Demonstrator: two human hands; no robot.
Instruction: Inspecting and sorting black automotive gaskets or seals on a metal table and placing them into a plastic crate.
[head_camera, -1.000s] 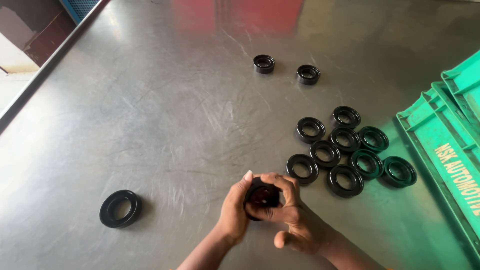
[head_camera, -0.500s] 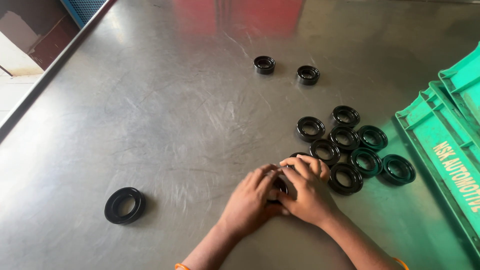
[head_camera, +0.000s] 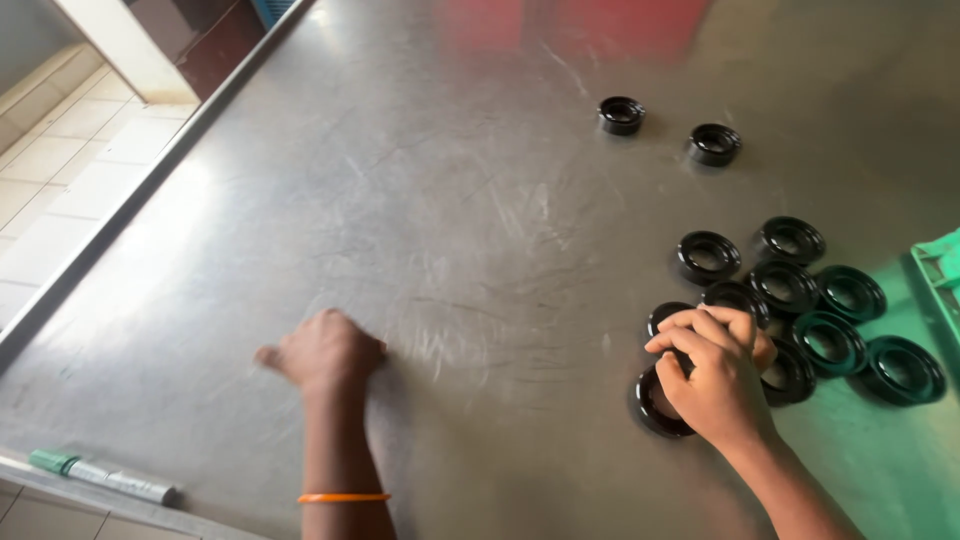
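My right hand (head_camera: 715, 375) is curled, fingers down, over the near left side of a cluster of several black rubber rings (head_camera: 790, 290) on the steel table (head_camera: 450, 200). It grips one black ring (head_camera: 652, 405), whose rim pokes out under the palm. My left hand (head_camera: 325, 350) lies far to the left on the table, knuckles up and fingers tucked under. An orange band circles that wrist. Whatever is beneath the left hand is hidden.
Two more black rings (head_camera: 621, 114) (head_camera: 715, 143) sit apart at the far side. A green crate's corner (head_camera: 940, 265) shows at the right edge. A green-capped marker (head_camera: 100, 478) lies on the near left ledge. The table's left edge drops to a tiled floor.
My hands have parted: the left swept left across the table, and the right moved right onto the ring cluster. The lone ring seen at the left is now out of sight.
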